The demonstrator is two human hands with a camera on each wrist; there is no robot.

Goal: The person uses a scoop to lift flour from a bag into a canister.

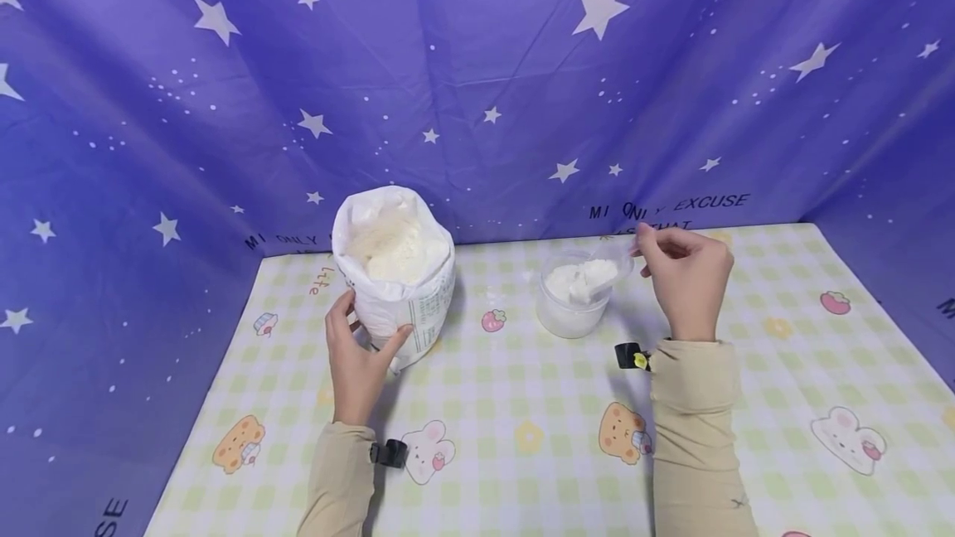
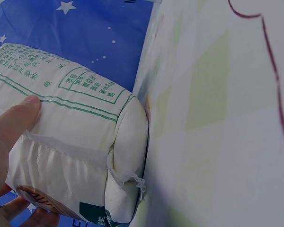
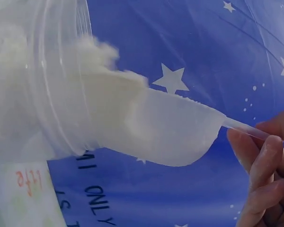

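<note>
A white bag of flour-like powder [image 1: 394,272] stands upright with its top gaping, its side printed in green. My left hand [image 1: 361,363] grips its lower front side; in the left wrist view the thumb [image 2: 19,118] lies across the front and the other fingers go round the side. With thumb and fingertips, my right hand [image 1: 690,276] pinches the thin handle of a translucent scoop [image 3: 175,130]. White powder fills the scoop's front part, which is tilted down into the mouth of a clear round jar [image 1: 570,323]. More powder lies inside the jar.
A checked cloth with cartoon prints [image 1: 522,388] covers the table. Close behind the bag and jar hangs a blue star-patterned curtain [image 1: 462,89], which also runs along both sides. A black wrist camera [image 1: 390,453] sits on the left sleeve, another camera [image 1: 630,355] on the right.
</note>
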